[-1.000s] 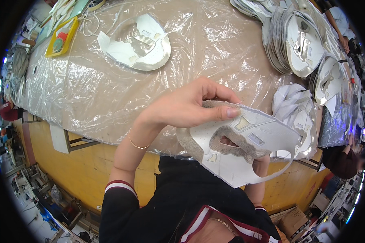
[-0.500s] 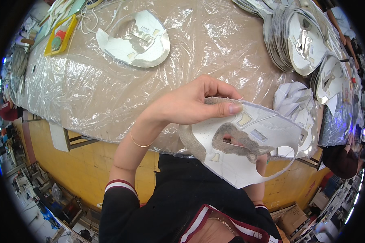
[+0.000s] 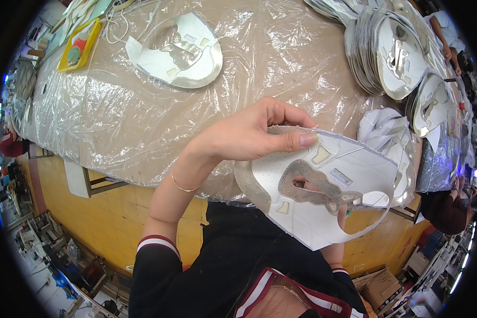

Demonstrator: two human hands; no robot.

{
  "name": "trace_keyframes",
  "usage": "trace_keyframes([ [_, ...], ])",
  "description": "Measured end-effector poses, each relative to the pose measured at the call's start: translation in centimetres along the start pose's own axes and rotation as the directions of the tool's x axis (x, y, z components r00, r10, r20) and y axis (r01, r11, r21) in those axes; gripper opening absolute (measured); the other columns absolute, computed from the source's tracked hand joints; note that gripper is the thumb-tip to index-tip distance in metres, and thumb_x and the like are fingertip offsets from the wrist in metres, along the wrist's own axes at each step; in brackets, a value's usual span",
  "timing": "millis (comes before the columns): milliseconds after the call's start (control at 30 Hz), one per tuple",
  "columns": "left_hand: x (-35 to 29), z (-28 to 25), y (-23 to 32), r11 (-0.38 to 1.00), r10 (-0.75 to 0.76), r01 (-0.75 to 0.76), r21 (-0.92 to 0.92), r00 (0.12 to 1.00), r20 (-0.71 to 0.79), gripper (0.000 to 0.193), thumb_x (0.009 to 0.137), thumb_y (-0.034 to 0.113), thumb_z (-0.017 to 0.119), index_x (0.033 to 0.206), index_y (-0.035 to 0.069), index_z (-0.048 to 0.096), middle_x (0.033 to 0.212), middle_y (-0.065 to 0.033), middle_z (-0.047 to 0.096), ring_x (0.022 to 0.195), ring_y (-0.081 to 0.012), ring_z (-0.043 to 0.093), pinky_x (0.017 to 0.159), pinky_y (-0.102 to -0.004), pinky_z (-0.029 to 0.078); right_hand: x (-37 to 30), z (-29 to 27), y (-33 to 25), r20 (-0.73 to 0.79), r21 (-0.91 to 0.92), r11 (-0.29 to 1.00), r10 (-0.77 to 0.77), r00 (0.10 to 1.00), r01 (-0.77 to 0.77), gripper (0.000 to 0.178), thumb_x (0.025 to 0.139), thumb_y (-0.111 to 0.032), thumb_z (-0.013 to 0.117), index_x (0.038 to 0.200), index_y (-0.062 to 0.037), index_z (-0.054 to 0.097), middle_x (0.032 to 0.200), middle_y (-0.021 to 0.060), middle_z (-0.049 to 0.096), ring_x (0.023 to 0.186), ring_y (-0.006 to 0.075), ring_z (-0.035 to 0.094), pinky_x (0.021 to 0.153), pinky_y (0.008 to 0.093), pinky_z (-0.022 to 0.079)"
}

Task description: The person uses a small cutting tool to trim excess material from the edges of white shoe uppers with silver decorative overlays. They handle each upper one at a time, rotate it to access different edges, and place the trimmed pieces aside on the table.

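A white and grey shoe upper point(image 3: 312, 212) is tilted in front of my body, with pale yellow patches and a grey trim around its central opening. My left hand point(image 3: 259, 132) pinches its upper edge, thumb on the near face and fingers behind. Behind the upper is my right hand point(image 3: 314, 186); a little of its fingers shows through the opening, and the rest is hidden, so its grip cannot be made out. Another shoe upper point(image 3: 209, 61) lies flat on the plastic-covered table point(image 3: 259, 69), beyond my left hand.
Stacked shoe uppers point(image 3: 363, 53) stand at the far right. Nearer, loose white uppers point(image 3: 381, 127) lie by the table edge. A yellow tray point(image 3: 63, 62) with red and green items and a white cord point(image 3: 111, 32) are at the far left. Another person's arm point(image 3: 442, 37) shows at right.
The held upper has turned slightly, its right side dipping a little. My left hand keeps the same pinch. At the far right, the other person's arm has shifted.
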State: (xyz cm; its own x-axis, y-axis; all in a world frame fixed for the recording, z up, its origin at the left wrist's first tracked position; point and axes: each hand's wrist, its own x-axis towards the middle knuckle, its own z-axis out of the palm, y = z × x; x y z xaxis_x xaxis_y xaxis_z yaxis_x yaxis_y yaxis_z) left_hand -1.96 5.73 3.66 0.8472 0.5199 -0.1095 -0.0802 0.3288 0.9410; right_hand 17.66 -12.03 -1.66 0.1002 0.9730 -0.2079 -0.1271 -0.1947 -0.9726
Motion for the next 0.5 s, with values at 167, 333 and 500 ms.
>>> trace_keyframes([
  [167,0.05,-0.01,-0.07,1.0,0.008,-0.008,0.001,1.0,0.016,0.03,0.092,0.023,0.07,0.109,-0.002,0.07,0.097,-0.0053,0.072,0.088,-0.0082,0.063,0.081,-0.0243,0.05,0.0,0.02,0.11,-0.005,-0.001,1.0,-0.001,1.0,0.001,0.048,0.099,-0.02,0.054,0.139,0.0032,0.043,0.136,0.015,0.053,0.118,0.0229,0.058,0.099,0.0325,0.047],
  [333,0.18,0.07,-0.38,1.0,-0.012,0.012,0.003,1.0,0.008,0.031,0.092,0.026,0.07,0.108,-0.001,0.07,0.096,-0.0048,0.072,0.087,-0.0079,0.063,0.08,-0.024,0.05,0.26,-0.04,0.22,-0.012,0.01,1.0,-0.002,1.0,0.002,0.049,0.099,-0.02,0.054,0.14,0.0033,0.042,0.137,0.0151,0.053,0.119,0.0228,0.058,0.099,0.0325,0.047],
  [500,0.27,0.01,-0.74,1.0,-0.012,0.012,0.024,1.0,-0.02,0.033,0.092,0.028,0.07,0.107,-0.001,0.07,0.095,-0.0043,0.071,0.086,-0.0079,0.062,0.079,-0.0237,0.05,0.52,-0.35,0.7,-0.019,0.022,1.0,0.003,1.0,-0.003,0.049,0.099,-0.021,0.054,0.14,0.0034,0.041,0.138,0.0152,0.052,0.119,0.0227,0.057,0.099,0.0325,0.047],
])
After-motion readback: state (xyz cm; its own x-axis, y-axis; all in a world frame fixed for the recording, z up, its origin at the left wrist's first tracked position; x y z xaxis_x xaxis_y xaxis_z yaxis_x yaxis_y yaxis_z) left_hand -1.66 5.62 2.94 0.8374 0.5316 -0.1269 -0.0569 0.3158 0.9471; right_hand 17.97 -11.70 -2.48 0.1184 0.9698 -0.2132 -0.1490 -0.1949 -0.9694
